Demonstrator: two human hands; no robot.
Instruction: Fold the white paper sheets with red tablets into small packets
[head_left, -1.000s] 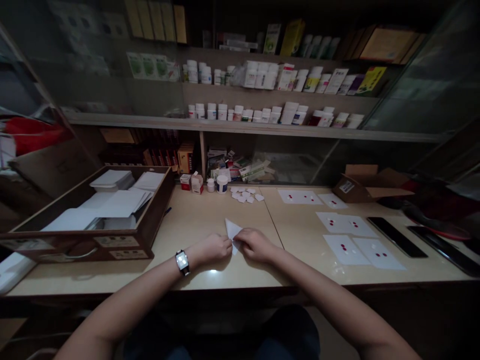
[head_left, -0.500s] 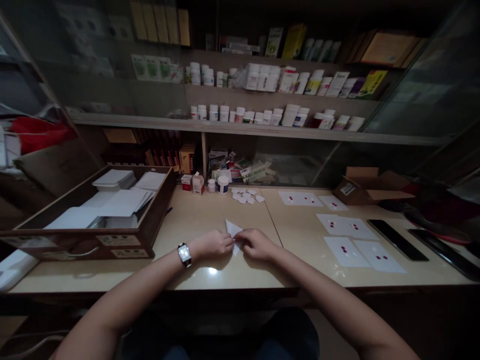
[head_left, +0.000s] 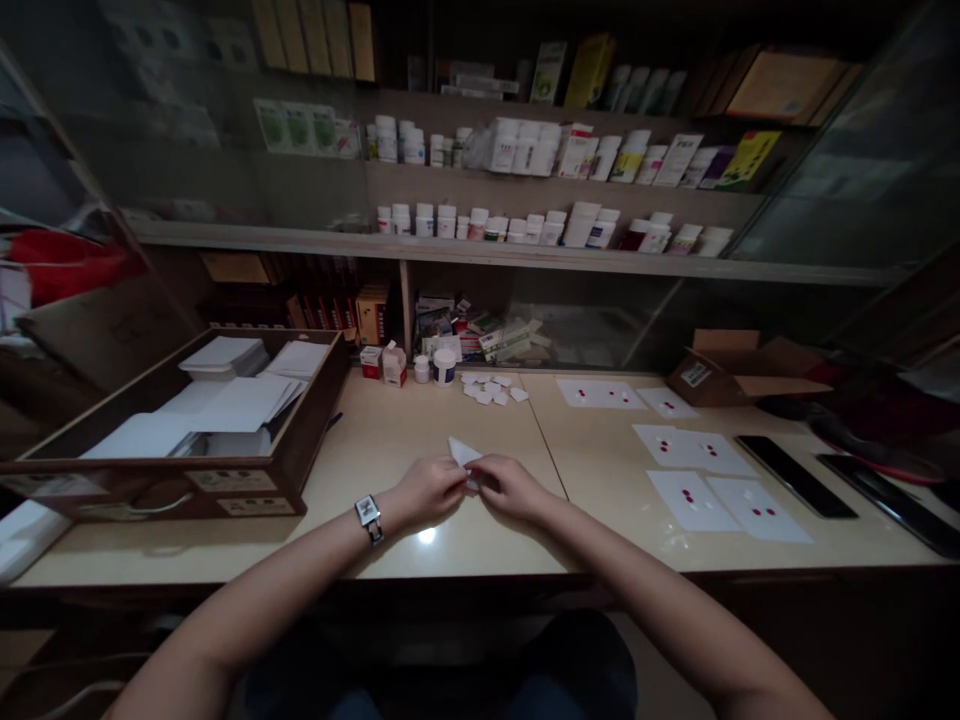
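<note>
A small folded white paper (head_left: 463, 451) stands between my hands near the middle of the desk, its pointed end away from me. My left hand (head_left: 433, 487), with a watch on the wrist, pinches its left side. From the right, my right hand (head_left: 508, 486) grips the paper's other edge, thumb and forefinger together. My fingers hide the lower part, and I cannot tell whether anything lies inside. Beyond the hands lies a group of small folded paper packets (head_left: 491, 388). To the right, paper sheets (head_left: 694, 500) lie flat with red and white pills on them.
A wooden drawer (head_left: 289, 470) holding white paper stands at left. Small boxes (head_left: 394, 365) and a white jar (head_left: 444, 368) stand at the back. On the right are a black phone (head_left: 795, 476) and an open cardboard box (head_left: 720, 375). Shelves of medicine bottles (head_left: 525, 148) rise behind.
The lower tip of the paper, which showed below my fingers, is now folded up or covered. My left hand has turned slightly; both hands keep their place.
</note>
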